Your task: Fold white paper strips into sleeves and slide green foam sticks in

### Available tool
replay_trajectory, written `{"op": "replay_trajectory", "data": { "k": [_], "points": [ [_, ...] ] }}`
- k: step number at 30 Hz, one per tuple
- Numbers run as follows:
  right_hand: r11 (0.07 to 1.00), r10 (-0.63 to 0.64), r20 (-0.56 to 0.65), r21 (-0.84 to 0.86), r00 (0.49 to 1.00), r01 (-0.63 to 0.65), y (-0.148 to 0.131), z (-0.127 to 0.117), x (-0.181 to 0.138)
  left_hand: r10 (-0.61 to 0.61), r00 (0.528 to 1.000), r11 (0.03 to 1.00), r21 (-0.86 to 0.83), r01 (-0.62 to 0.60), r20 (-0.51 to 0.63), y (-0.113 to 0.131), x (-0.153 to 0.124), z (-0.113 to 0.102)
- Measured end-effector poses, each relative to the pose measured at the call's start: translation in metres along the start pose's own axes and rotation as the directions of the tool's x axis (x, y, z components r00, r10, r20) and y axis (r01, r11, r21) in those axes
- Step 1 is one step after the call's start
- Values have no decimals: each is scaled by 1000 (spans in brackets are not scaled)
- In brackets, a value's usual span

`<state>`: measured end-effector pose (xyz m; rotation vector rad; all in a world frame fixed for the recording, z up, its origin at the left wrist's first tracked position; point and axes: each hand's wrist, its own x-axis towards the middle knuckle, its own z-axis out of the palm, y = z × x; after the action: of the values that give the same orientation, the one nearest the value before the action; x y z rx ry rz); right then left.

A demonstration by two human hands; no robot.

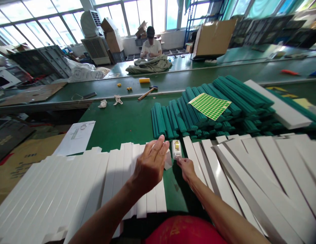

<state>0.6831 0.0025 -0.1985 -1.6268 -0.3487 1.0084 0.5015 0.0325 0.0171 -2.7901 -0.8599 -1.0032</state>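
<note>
My left hand [150,165] lies over the right end of a row of long narrow white boxes [127,159], its fingers stretched out. Beside its fingertips a pale end flap [168,160] sticks out. My right hand [186,168] is closed in a pinch at the near end of a small white tape dispenser [176,149] with a yellow core. What it pinches looks like the clear tape end, though it is hardly visible. Flat white cartons [239,169] lie loosely overlapped to the right of my right hand.
Bundled green ribbed strips [178,115] are piled behind the dispenser, with a sheet of green round stickers [210,105] on top. A hammer [147,93], crumpled paper [118,99] and a printed sheet [77,135] lie around. Across the far table [112,70] sits another person [151,47].
</note>
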Motion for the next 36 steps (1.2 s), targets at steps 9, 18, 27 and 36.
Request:
{"op": "replay_trajectory", "data": {
  "k": [9,18,27,36],
  "points": [
    [962,268,22,-52,963,-267,0,9,0,-11,1000,997,-72,12,16,-3,4,4],
    [984,-51,339,177,940,-10,-98,-6,-68,-73,994,974,-219,54,-81,-15,11,10],
    [905,-424,462,192,779,379,-194,9,-116,-134,977,969,-230,93,-168,0,20,24],
    [953,-300,452,113,840,279,-205,19,-121,-193,968,960,-233,153,-162,3,17,23]
  ]
}}
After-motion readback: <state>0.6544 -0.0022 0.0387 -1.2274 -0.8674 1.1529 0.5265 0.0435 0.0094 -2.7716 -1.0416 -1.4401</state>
